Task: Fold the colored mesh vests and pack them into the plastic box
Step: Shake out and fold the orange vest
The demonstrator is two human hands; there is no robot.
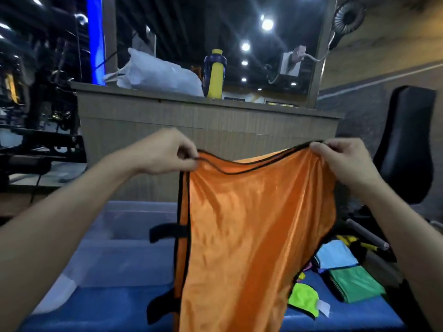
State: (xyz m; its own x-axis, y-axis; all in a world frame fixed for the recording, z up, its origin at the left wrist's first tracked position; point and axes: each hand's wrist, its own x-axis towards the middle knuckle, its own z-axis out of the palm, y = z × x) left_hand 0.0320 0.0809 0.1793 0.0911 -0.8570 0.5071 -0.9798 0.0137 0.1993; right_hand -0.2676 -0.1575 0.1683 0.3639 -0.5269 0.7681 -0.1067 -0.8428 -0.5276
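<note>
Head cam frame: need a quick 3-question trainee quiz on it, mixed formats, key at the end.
1. True or false: the orange vest lies folded inside the plastic box.
2. Multiple choice: which hands hold the vest's top edge? A) left hand only B) right hand only C) both
3. Fill in: the folded green vest lies to the ___ of the hanging vest.

Key:
1. False; it hangs unfolded in the air, in front of the box.
2. C; each hand pinches the black-trimmed top edge.
3. Right, beside a light blue vest and a neon yellow vest.
</note>
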